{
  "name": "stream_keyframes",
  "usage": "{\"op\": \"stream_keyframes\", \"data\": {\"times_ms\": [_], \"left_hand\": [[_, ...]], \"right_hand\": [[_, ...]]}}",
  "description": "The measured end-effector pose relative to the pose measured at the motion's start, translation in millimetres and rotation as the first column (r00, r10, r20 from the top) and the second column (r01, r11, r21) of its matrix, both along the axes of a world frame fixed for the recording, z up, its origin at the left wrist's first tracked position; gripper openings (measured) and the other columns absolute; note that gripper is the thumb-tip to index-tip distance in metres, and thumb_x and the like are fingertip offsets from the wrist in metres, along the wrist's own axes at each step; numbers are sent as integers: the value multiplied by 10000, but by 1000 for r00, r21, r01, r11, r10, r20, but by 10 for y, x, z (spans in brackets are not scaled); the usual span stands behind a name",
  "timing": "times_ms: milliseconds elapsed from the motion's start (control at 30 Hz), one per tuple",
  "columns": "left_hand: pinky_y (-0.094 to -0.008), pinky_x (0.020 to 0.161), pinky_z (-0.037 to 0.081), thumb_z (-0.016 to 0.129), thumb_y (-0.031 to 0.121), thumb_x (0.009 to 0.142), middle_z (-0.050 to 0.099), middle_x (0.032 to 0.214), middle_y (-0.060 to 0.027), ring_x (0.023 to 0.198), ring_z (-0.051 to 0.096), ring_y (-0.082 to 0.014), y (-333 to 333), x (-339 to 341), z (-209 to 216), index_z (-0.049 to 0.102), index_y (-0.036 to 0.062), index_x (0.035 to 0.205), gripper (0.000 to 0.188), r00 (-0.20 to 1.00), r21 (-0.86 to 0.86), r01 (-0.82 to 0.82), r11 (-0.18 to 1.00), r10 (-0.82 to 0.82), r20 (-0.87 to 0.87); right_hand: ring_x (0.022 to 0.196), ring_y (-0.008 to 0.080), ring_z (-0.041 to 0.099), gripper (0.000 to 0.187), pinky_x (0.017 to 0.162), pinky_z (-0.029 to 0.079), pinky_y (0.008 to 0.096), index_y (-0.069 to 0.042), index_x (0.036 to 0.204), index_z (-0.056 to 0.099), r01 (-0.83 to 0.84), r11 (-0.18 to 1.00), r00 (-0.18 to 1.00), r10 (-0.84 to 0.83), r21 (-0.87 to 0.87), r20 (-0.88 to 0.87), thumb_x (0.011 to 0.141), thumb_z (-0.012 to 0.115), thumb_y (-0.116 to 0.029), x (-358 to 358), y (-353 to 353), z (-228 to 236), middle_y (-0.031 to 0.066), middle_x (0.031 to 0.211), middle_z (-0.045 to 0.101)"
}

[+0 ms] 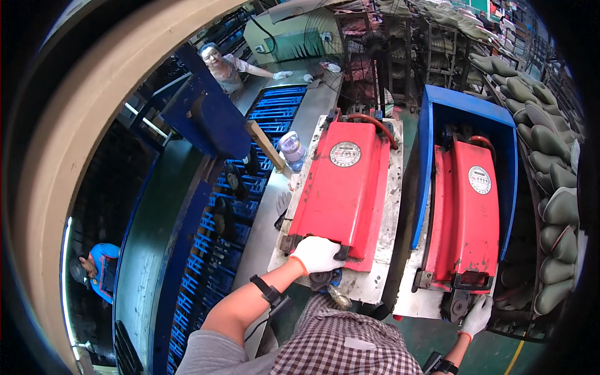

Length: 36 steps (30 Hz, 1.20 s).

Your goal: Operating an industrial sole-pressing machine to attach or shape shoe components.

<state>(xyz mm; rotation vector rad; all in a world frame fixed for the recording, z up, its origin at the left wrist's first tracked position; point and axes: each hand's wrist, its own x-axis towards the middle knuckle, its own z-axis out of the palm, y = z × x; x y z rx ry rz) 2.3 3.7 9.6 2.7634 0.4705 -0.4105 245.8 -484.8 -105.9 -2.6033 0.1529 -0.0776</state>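
My left hand (317,253), in a white glove, is closed over the front end of a long red machine cover (337,181), where a black handle end (342,252) shows beside the fingers. What lies under the palm is hidden. My right hand (478,314), also gloved, is at the lower front corner of a second red cover (474,219), by a dark round fitting (458,305). Its fingers are too small and partly hidden to read. That cover has a black-framed handle (473,280) at its front and sits inside a blue hood (469,103).
Left of the machines runs a conveyor (275,106) of blue slats carrying dark shoe-shaped pieces (224,215). A clear plastic jug (291,147) stands beside it. Racks of greenish-grey padded pieces (559,206) line the right. One person (228,72) stands beyond the conveyor, another (100,269) far left.
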Motion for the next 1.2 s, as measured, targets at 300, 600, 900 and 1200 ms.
{"op": "stream_keyframes", "data": {"times_ms": [300, 600, 900, 1200], "left_hand": [[-467, 721, 569, 689, 599, 869, 709, 755, -194, 722, 715, -376, 2, 10, 40, 762, 38, 911, 567, 1000, -4, 1, 1000, -1, -17], [-474, 736, 568, 687, 637, 863, 712, 776, -200, 746, 717, -385, 4, 5, 33, 756, 40, 926, 604, 1000, -10, -5, 1000, 4, -18], [-478, 740, 568, 688, 642, 861, 710, 776, -209, 744, 718, -393, -8, 9, 67, 748, 23, 919, 625, 1000, -4, 1, 1000, -1, -29], [-481, 716, 573, 698, 635, 852, 713, 778, -203, 740, 719, -387, -1, 7, 33, 750, 27, 918, 614, 1000, 4, 7, 1000, -7, -4]], "right_hand": [[869, 423, 645, 330, 807, 491, 486, -40, 1133, 633, -5, 1000, 998, 4, 3, 60, 1075, 495, -334, 55, -96, -207, 250, 1002, 692], [861, 467, 639, 337, 778, 486, 509, -45, 1120, 631, 5, 1000, 999, -5, 6, 35, 1071, 497, -350, 18, -43, -83, 268, 977, 688], [915, 460, 657, 360, 808, 495, 502, -35, 1150, 645, 6, 1000, 1000, -6, -11, 20, 1068, 512, -360, 1, 9, 5, 265, 1029, 698], [890, 444, 663, 344, 804, 497, 504, -46, 1156, 648, 2, 1000, 1000, -2, 0, 31, 1066, 513, -350, 10, -38, -59, 252, 1014, 703]]}}
